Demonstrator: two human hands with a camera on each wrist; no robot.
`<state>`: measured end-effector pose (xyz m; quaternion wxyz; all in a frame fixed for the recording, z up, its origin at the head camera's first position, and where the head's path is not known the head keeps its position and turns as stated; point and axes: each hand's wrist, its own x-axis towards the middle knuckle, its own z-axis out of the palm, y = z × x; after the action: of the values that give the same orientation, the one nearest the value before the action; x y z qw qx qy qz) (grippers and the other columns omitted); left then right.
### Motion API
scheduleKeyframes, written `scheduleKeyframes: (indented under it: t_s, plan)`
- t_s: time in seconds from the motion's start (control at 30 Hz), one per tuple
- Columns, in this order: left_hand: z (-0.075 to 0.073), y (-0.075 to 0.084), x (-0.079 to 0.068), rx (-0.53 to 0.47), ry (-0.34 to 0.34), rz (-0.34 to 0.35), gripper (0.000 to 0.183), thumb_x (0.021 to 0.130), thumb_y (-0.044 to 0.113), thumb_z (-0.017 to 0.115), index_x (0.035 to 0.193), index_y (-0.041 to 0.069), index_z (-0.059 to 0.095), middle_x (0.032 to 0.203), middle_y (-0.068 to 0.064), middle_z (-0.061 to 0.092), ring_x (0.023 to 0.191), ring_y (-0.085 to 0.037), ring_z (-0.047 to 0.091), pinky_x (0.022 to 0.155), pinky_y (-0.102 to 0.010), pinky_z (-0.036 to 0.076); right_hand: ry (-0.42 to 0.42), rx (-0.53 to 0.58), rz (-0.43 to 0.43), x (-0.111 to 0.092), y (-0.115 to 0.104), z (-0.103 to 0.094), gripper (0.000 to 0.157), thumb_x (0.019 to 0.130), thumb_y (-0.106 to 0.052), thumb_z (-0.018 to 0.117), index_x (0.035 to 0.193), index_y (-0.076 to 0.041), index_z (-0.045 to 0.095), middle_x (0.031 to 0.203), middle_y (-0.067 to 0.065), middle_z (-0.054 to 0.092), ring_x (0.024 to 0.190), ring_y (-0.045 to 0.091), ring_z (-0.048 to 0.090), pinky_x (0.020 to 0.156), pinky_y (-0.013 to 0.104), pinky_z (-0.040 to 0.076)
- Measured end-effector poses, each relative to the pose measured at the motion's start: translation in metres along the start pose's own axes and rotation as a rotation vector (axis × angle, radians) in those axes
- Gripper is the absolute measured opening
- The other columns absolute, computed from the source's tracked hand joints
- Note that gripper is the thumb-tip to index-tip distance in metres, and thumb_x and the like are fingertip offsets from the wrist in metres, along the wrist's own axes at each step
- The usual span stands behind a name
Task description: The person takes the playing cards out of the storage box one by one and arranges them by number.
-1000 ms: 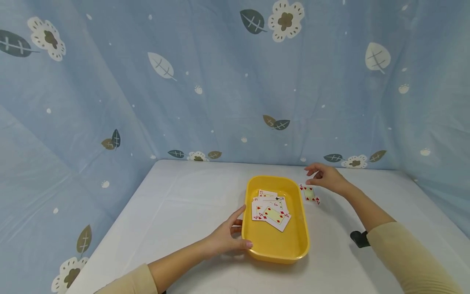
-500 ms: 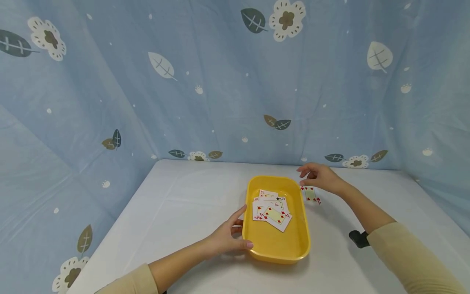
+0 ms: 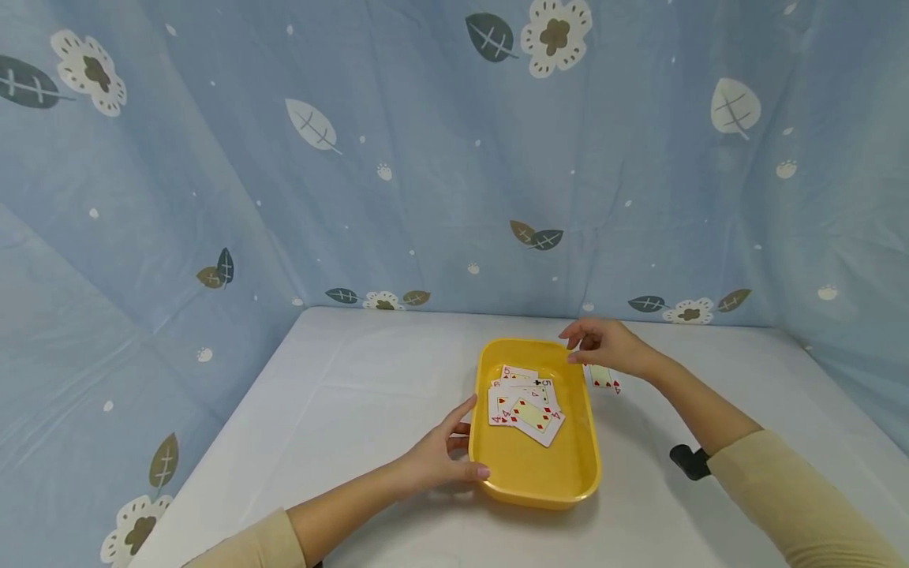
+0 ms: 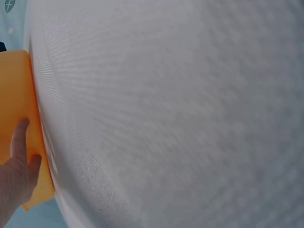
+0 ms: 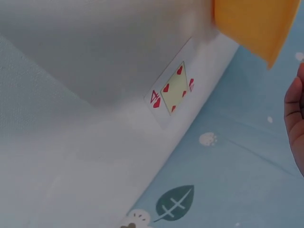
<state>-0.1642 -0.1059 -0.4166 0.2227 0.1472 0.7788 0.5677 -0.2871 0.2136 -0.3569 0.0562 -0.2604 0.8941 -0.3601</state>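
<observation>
A yellow plastic tray stands on the white tabletop, with several playing cards overlapping inside it. The four of diamonds lies uppermost. My left hand spreads along the tray's left side, thumb at the rim near the front corner; in the left wrist view, straight fingers rest against the wall. Over the tray's back right corner hovers my right hand, thumb and index finger apart, nothing between them. Below it, a four of hearts lies face up on the table, partly covered by the hand in the head view.
A blue curtain with leaves and flowers hangs behind and to the left of the table. White tabletop surrounds the tray. A black object shows at the right sleeve's cuff.
My right hand has shifted left, from above the four of hearts to the tray's back right corner, and covers more of that card. My left hand and the tray stay put.
</observation>
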Motion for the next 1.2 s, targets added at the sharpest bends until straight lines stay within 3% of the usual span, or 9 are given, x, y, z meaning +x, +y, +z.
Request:
scheduleKeyframes:
  t_s: [0.47, 0.67, 0.9, 1.2]
  plan:
    - [0.0, -0.001, 0.0, 0.002, 0.003, 0.001, 0.095, 0.073, 0.026, 0.076, 0.145, 0.032, 0.014, 0.127, -0.014, 0.042, 0.119, -0.03, 0.047, 0.097, -0.043, 0.041, -0.067, -0.001, -0.057, 0.0, -0.017, 0.012, 0.038, 0.077, -0.019, 0.072, 0.11, -0.004, 0.059, 0.094, 0.014, 0.062, 0.079, 0.016, 0.057, 0.073, 0.022, 0.051]
    - [0.001, 0.0, 0.0, 0.002, 0.005, -0.001, 0.095, 0.073, 0.026, 0.076, 0.144, 0.034, 0.014, 0.126, -0.013, 0.042, 0.119, -0.03, 0.047, 0.097, -0.043, 0.042, -0.105, 0.007, -0.086, 0.002, -0.022, 0.019, 0.039, 0.077, -0.019, 0.072, 0.11, -0.004, 0.059, 0.091, 0.005, 0.062, 0.079, 0.014, 0.056, 0.073, 0.022, 0.05]
    - [0.001, 0.0, 0.0, 0.003, 0.003, -0.006, 0.095, 0.073, 0.027, 0.076, 0.145, 0.033, 0.014, 0.127, -0.013, 0.042, 0.119, -0.029, 0.047, 0.096, -0.043, 0.042, -0.174, 0.027, -0.085, 0.007, -0.023, 0.031, 0.037, 0.076, -0.017, 0.072, 0.109, -0.006, 0.059, 0.092, 0.011, 0.062, 0.079, 0.015, 0.055, 0.072, 0.02, 0.05]
    - [0.001, -0.001, -0.001, -0.024, -0.006, 0.01, 0.093, 0.076, 0.027, 0.074, 0.146, 0.028, 0.013, 0.127, -0.015, 0.04, 0.119, -0.03, 0.047, 0.096, -0.042, 0.043, -0.229, 0.019, -0.114, 0.014, -0.021, 0.046, 0.038, 0.075, -0.02, 0.073, 0.107, -0.004, 0.06, 0.084, 0.004, 0.06, 0.073, 0.012, 0.053, 0.068, 0.02, 0.049]
